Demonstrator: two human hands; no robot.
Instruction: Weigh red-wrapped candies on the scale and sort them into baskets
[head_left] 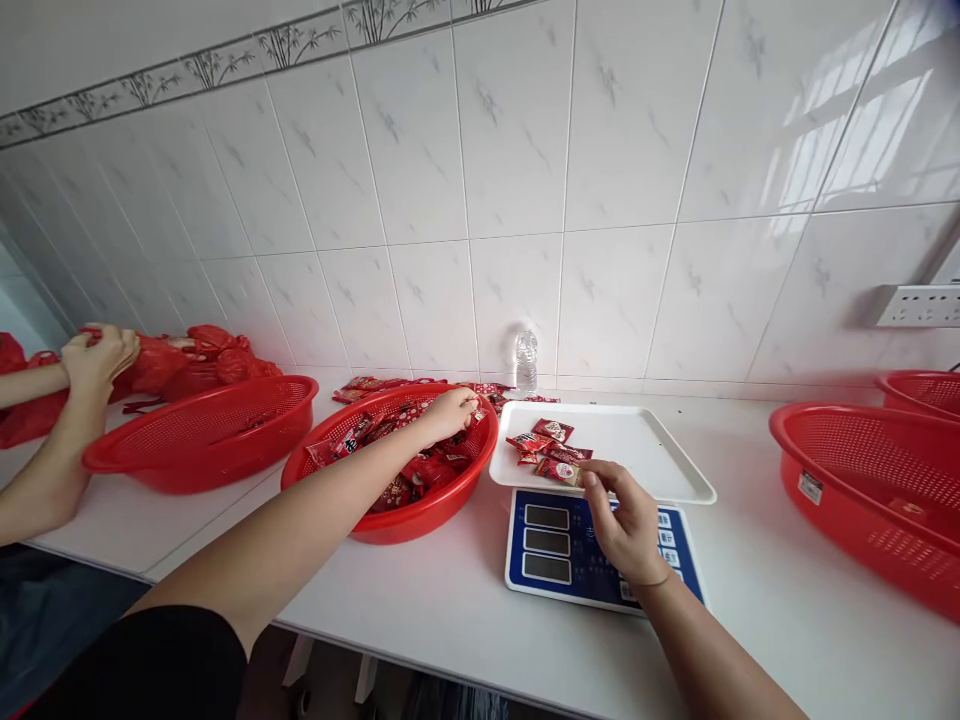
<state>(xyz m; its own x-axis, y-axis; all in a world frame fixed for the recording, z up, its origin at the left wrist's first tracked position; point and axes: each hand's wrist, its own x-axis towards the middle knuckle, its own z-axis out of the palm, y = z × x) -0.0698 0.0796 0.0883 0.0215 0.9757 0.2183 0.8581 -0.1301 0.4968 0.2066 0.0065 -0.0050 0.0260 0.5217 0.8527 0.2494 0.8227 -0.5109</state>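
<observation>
My left hand [450,415] reaches over the right side of a red plastic basket [382,530] filled with small red snack packets [431,472]. Its fingers are closed near the far right rim; what they hold is hidden. On the white tray [637,450] of a scale lies a small pile of red snack packets [553,430]. My right hand [626,525] pinches the end of a red and gold snack packet [559,470] at the tray's near edge. Below that hand is the blue scale panel [547,543] with its dark displays, partly covered by the hand.
Another red basket [202,460] stands at left, near a co-worker's hands [97,355] and several red plastic bags [202,360]. A clear bottle [526,362] stands against the tiled wall. More red baskets [862,490] are at right, below a power strip [919,306].
</observation>
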